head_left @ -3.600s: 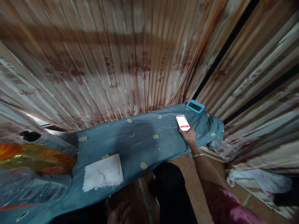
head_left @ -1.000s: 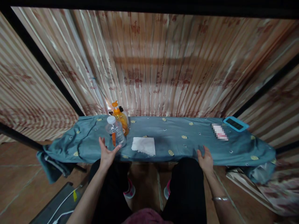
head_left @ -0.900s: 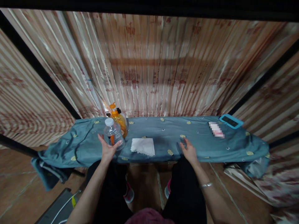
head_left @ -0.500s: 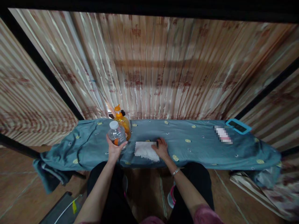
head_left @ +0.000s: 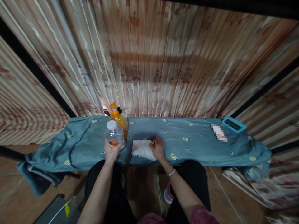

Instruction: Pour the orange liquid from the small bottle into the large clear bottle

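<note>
My left hand [head_left: 112, 150] is wrapped round the lower part of a clear plastic bottle [head_left: 114, 133] with a white cap, which stands upright. Right behind it is an orange pump bottle [head_left: 119, 120], partly covered by the clear one. My right hand [head_left: 158, 148] rests at the right edge of a white cloth [head_left: 143, 149] with a ragged front edge. Its fingers are curled, with the thumb over the cloth's edge. A small dark spot shows by the fingertips; what it is, I cannot make out.
A patterned blue-green cover [head_left: 187, 154] lies over the narrow table. At the right are a blue-framed device [head_left: 234, 124] and a blurred-out pinkish item [head_left: 219, 133]. Pleated curtains [head_left: 144, 62] hang behind, between dark poles. A small black object [head_left: 119, 110] is beside the pump bottle.
The view has shifted a little, so everything sits slightly further left. My left hand keeps its hold on the clear bottle, and my right hand stays at the cloth's right edge.
</note>
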`<state>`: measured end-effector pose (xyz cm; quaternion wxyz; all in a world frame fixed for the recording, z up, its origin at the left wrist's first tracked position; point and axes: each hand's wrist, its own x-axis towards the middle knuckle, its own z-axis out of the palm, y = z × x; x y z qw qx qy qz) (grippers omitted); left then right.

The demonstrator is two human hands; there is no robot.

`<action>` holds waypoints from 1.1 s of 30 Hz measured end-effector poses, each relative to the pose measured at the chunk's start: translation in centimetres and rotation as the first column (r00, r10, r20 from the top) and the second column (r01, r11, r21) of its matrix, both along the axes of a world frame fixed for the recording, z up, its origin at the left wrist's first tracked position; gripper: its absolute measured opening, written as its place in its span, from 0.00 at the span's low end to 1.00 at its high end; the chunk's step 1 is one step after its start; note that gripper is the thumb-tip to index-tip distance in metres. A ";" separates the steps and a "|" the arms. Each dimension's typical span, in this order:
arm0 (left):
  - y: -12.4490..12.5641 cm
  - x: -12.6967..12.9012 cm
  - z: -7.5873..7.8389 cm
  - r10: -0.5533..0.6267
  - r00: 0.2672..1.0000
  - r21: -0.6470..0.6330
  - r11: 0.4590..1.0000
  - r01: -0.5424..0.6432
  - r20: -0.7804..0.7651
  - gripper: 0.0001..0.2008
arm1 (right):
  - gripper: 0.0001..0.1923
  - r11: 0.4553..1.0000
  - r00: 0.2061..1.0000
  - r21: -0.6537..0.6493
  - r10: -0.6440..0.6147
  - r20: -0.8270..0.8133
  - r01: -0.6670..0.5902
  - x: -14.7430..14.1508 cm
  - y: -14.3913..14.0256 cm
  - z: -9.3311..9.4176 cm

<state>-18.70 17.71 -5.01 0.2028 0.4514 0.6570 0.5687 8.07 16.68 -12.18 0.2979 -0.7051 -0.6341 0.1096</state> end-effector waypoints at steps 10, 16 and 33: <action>-1.0 2.4 0.6 -0.072 0.997 -0.134 0.989 0.068 -0.029 0.36 | 0.05 0.998 0.998 0.012 0.061 0.012 -0.061 2.3 1.1 -0.1; -1.4 3.2 1.0 -0.117 0.993 -0.097 0.988 0.116 -0.005 0.35 | 0.18 0.995 0.992 -0.009 0.096 0.078 -0.095 3.6 1.0 1.5; -1.9 3.9 0.9 -0.158 0.987 -0.093 0.983 0.161 0.037 0.37 | 0.23 0.987 0.998 -0.154 -0.051 0.025 0.054 1.5 -1.9 3.4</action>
